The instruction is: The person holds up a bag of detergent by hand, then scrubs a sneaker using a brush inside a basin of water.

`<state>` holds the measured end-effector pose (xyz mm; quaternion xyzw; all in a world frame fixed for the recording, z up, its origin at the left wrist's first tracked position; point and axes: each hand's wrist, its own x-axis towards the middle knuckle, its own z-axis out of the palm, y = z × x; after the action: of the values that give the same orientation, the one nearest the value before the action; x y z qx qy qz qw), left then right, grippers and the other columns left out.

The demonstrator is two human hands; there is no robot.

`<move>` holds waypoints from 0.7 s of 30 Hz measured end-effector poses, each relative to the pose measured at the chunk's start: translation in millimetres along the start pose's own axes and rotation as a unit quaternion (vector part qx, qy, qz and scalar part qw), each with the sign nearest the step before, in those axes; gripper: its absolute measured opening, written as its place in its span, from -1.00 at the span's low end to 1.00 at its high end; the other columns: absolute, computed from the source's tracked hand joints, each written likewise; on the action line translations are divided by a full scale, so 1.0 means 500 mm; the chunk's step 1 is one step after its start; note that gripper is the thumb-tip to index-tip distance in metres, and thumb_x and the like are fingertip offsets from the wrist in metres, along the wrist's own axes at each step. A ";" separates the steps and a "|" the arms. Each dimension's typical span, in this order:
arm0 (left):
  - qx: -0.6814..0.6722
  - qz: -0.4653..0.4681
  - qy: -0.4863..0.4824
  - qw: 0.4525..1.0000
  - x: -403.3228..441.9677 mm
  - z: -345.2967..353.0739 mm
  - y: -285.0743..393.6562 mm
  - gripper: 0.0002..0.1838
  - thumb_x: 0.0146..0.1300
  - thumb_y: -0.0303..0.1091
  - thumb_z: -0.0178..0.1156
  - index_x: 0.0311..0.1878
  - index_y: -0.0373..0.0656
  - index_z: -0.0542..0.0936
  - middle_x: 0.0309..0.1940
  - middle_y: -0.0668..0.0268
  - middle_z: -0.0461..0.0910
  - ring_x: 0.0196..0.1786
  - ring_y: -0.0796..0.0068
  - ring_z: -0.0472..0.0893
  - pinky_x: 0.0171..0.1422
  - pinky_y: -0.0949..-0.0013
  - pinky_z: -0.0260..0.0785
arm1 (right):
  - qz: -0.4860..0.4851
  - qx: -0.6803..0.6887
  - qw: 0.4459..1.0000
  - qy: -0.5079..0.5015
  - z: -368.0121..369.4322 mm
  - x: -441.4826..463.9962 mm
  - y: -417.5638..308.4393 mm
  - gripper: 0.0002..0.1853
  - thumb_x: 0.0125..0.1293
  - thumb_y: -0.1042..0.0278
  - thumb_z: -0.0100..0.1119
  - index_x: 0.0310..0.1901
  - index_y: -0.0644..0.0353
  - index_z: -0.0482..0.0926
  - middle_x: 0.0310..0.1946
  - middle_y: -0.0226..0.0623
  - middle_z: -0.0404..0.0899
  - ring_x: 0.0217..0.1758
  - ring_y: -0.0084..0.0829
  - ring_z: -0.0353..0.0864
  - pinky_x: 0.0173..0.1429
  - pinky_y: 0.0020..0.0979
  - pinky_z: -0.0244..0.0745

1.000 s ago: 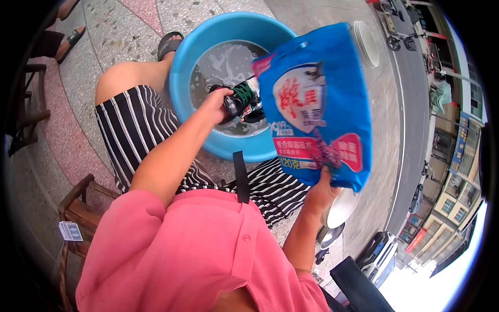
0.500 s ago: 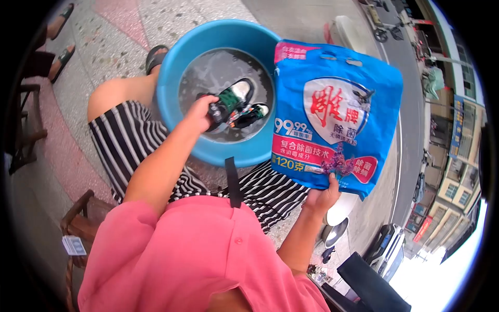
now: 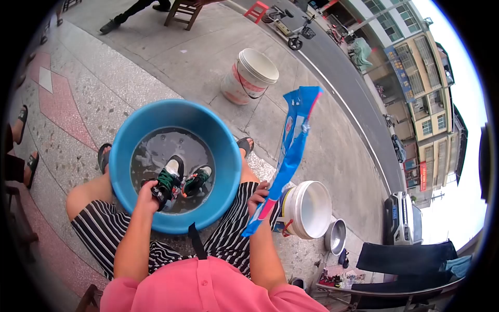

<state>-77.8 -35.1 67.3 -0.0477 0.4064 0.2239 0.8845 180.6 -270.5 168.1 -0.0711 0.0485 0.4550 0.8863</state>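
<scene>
My left hand (image 3: 148, 194) is closed on the heel end of a green, black and white sneaker (image 3: 169, 179), held over the grey water of a blue basin (image 3: 228, 171). A second sneaker (image 3: 196, 181) of the same colours lies beside it at the water. My right hand (image 3: 258, 197) grips a blue laundry powder bag (image 3: 291, 151) near its lower end. The bag stands edge-on to me, right of the basin, so its printed front is mostly hidden.
White buckets stand beyond the basin (image 3: 260, 65) and to its right (image 3: 316, 210), with a metal bowl (image 3: 337, 236) close by. Dark clothes (image 3: 405, 257) hang at the lower right. A scooter (image 3: 288, 28) stands by the road; other people's feet show at left.
The bag has turned from facing me to edge-on, still in my right hand. My view has shifted, bringing the buckets into sight. My left hand keeps hold of the sneaker.
</scene>
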 end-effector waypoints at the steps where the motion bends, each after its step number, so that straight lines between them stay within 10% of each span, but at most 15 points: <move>1: 0.000 0.003 -0.007 1.000 0.003 -0.007 0.006 -0.71 0.15 -0.42 0.03 -0.09 -0.39 0.41 -0.11 -0.01 0.52 -0.09 0.06 0.56 0.09 0.01 0.42 | 0.006 0.090 0.995 0.053 0.004 0.013 0.006 -0.80 0.33 0.26 -0.08 -0.13 0.12 0.47 -0.25 -0.30 0.55 -0.50 -0.52 0.52 -0.58 -0.49 0.35; 9: -0.004 0.011 -0.016 1.000 0.040 -0.046 0.008 -0.61 0.17 -0.34 0.00 0.02 -0.38 0.38 -0.07 -0.04 0.51 -0.05 0.00 0.54 0.09 -0.11 0.37 | 0.071 0.100 0.992 0.025 -0.023 -0.027 -0.163 -0.53 0.17 0.27 0.13 -0.01 0.42 0.26 -0.21 -0.22 0.37 -0.28 -0.41 0.56 -0.30 -0.43 0.47; 13: 0.020 0.002 0.001 1.000 0.015 -0.016 0.013 -0.67 0.20 -0.36 -0.02 -0.03 -0.38 0.42 -0.09 0.00 0.54 -0.07 0.08 0.56 0.06 0.00 0.42 | 0.043 0.072 0.994 0.076 -0.076 -0.089 -0.270 -0.58 0.15 0.19 0.18 -0.08 0.25 0.31 -0.29 -0.34 0.37 -0.36 -0.48 0.50 -0.36 -0.45 0.43; 21: 0.030 0.038 0.029 0.998 -0.046 0.016 0.035 -0.60 0.21 -0.33 -0.02 0.06 -0.38 0.34 -0.06 -0.02 0.49 -0.05 0.03 0.52 0.07 -0.12 0.37 | 0.060 0.042 0.991 0.110 -0.295 -0.179 -0.295 -0.65 0.33 0.28 -0.05 0.03 0.35 0.35 -0.16 -0.21 0.44 -0.19 -0.38 0.54 -0.20 -0.34 0.46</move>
<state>-92.9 -25.3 91.1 -0.0125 0.4402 0.2438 0.8641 245.4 -452.2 48.2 -0.0808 0.1693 0.4945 0.8487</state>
